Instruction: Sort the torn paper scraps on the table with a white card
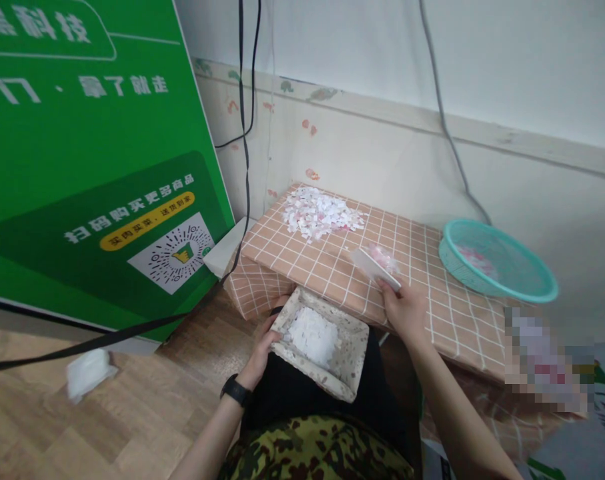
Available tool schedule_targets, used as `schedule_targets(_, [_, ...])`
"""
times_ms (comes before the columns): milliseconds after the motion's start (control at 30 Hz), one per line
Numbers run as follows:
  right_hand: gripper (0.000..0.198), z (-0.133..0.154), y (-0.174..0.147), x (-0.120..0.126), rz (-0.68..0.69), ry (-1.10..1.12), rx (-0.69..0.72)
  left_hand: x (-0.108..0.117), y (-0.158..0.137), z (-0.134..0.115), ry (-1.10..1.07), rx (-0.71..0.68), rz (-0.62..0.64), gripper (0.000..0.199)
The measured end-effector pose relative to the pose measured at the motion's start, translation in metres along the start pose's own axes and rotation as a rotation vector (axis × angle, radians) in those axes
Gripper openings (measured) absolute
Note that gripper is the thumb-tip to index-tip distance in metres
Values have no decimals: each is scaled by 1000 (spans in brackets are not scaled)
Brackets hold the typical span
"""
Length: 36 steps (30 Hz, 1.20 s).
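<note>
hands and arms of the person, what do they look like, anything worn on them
The left hand and right hand are both ungloved, with no sleeves visible on the forearms. A black band, perhaps a watch, circles the left wrist; nothing worn shows on the right.

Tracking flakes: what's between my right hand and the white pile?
The head view shows the white tool in your right hand, pinkish clump beside it, then checked cloth.

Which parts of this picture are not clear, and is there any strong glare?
In the head view, the flat white tool in the right hand looks smeared, probably by motion; coarse mosaic squares cover part of the brown white-gridded cloth; light is soft, without strong glare on the large green printed panel.
</note>
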State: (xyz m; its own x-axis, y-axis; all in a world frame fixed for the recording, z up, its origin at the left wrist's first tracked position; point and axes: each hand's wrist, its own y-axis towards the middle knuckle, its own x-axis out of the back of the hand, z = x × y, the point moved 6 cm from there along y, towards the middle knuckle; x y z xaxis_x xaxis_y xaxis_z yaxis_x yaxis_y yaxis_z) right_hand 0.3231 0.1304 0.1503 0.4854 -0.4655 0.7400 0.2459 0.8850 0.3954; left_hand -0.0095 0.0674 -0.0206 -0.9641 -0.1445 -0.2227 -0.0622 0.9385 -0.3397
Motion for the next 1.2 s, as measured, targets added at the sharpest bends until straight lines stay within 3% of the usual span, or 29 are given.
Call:
schedule_targets(100, [51, 12, 14, -9, -39, -53, 19, 1, 1, 0, 26, -14, -18, 53])
schedule_targets(233, [43, 39, 31, -27, -65, -26, 186, 1, 4, 3, 37, -28, 8, 55])
schedule_targets(467, [33, 60, 30, -47, 51, 56, 296, -1, 4, -1, 23, -37, 22, 53])
schedule_targets(667, [36, 61, 50, -48, -10, -7, 198, -1, 5, -3, 67, -70, 32, 54])
schedule_targets(867, [31, 72, 57, -55, 96, 89, 257, 3, 9, 1, 114, -100, 47, 52])
schedule_targets(1067, [32, 69, 58, -52, 87, 172, 229, 4, 10, 7, 143, -130, 58, 51])
schedule_targets(1200, [34, 69, 58, -59, 176, 233, 228, 5, 9, 6, 170, -133, 44, 50])
